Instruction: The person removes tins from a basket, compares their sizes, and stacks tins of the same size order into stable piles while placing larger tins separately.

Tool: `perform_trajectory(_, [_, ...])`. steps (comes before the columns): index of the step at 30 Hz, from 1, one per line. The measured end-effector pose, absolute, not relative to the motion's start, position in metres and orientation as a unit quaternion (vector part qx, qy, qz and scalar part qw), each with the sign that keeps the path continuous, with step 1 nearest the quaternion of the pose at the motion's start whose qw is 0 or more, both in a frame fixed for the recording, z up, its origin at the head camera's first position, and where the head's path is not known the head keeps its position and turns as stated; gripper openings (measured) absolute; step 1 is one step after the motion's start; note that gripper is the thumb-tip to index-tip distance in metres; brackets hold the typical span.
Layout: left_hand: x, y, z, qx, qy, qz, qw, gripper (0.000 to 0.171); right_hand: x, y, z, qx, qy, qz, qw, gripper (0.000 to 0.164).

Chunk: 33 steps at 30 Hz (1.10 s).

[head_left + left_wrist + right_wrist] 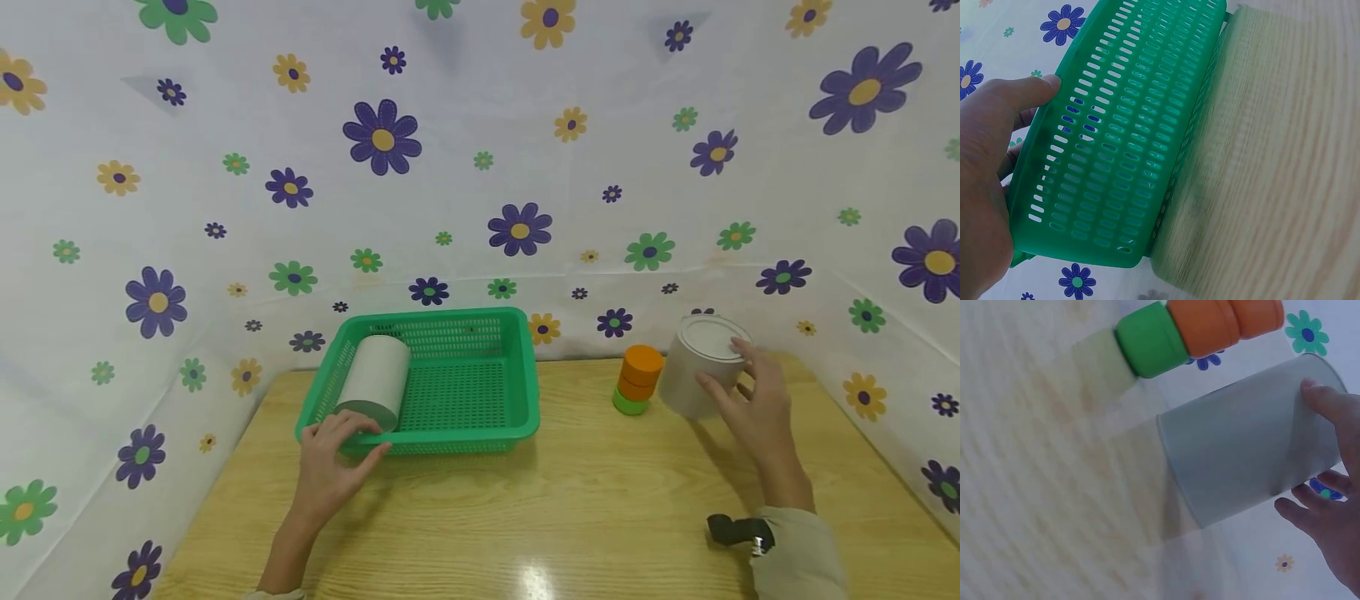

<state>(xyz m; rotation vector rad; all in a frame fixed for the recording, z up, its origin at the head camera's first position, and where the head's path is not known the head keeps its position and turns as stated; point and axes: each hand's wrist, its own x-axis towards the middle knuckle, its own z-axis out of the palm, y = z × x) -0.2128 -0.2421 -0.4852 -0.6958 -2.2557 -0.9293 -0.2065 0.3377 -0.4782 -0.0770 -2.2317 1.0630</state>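
My left hand (327, 467) grips the near left rim of a green plastic basket (450, 435), thumb on the outside. In the left wrist view the thumb lies against the perforated basket wall (1116, 131). Inside the basket, at its left, a white cylinder (377, 371) lies on its side. On the right, my right hand (761, 408) holds a white lidded canister (686, 383) near its top. In the right wrist view the thumb presses one side of the canister (1241, 444), with fingers at the opposite side, partly hidden.
Just left of the canister stands a stack of orange pieces (641, 371) on a green one (630, 402). Everything sits on a wooden table (480, 517). A flower-printed white sheet (465, 192) rises behind and along both sides.
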Motion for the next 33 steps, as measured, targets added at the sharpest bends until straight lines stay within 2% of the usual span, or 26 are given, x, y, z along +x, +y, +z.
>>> perform_trajectory(8, [-0.212, -0.241, -0.488, -0.256, -0.853, -0.349, 0.29, 0.028, -0.198, 0.337, -0.464, -0.045, -0.841, 0.396, 0.365, 0.065])
perform_trajectory(16, [-0.211, -0.243, -0.49, -0.257, -0.852, -0.347, 0.295, 0.028, -0.198, 0.332, -0.45, -0.024, -0.824, 0.386, 0.415, 0.038])
perform_trajectory(20, [-0.212, -0.243, -0.488, -0.258, -0.851, -0.349, 0.296, 0.028, -0.198, 0.324, -0.44, -0.001, -0.817, 0.384, 0.43, 0.033])
perform_trajectory(27, [-0.213, -0.242, -0.487, -0.261, -0.851, -0.348, 0.296, 0.027, -0.196, 0.309, -0.425, 0.054, -0.813, 0.395, 0.425, 0.031])
perform_trajectory(33, [-0.213, -0.242, -0.485, -0.261, -0.851, -0.344, 0.299, 0.027, -0.197, 0.294, -0.419, 0.085, -0.813, 0.418, 0.397, 0.034])
